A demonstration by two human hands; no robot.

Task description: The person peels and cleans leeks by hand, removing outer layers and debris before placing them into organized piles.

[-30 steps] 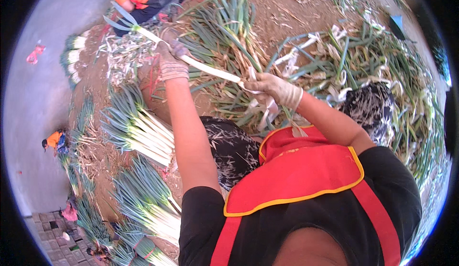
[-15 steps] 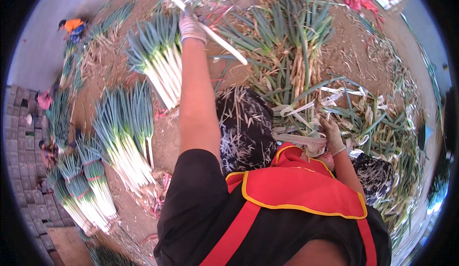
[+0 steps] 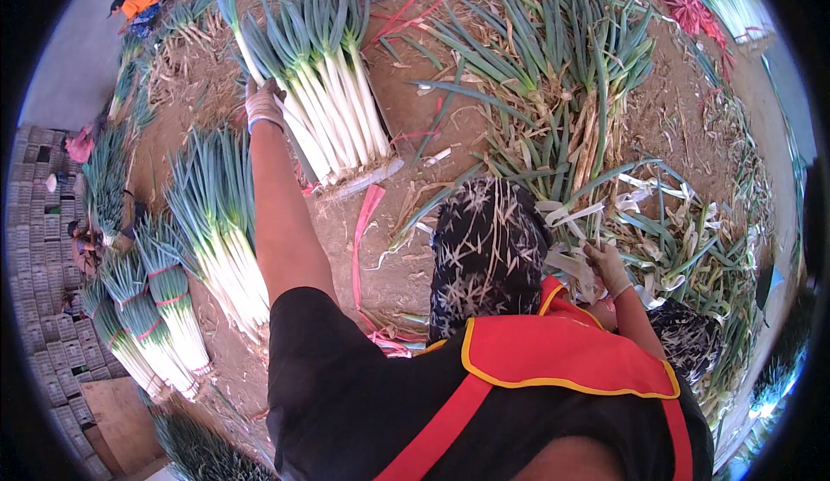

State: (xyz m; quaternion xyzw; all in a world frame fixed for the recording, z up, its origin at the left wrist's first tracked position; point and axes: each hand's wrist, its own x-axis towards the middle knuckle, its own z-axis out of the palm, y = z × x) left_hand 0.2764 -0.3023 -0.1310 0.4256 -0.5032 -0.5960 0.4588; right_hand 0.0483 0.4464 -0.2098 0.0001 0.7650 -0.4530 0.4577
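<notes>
My gloved left hand (image 3: 264, 108) reaches far forward, closed round the white stalk of a green onion (image 3: 245, 56). That stalk lies along the left side of a pile of cleaned green onions (image 3: 330, 101), leaves pointing away from me and white ends toward me. My gloved right hand (image 3: 607, 267) is low by my knee with fingers curled, against pale stripped leaf sheaths (image 3: 572, 265); whether it grips one of them is hard to make out. Beyond it lies a heap of uncleaned green onions (image 3: 562, 92) with brown, dry outer leaves.
Another cleaned pile (image 3: 220, 230) lies to the left, beside several tied bundles (image 3: 179, 308). Stripped leaves (image 3: 683, 248) cover the ground at right. A red ribbon (image 3: 363, 239) lies before my knee (image 3: 484, 256). Crates (image 3: 43, 308) and a person in orange (image 3: 137, 6) are farther left.
My left hand has moved left and slightly nearer, carrying the green onion from above the pile to its left side. My right hand stays by the stripped sheaths; the whole view has shifted somewhat.
</notes>
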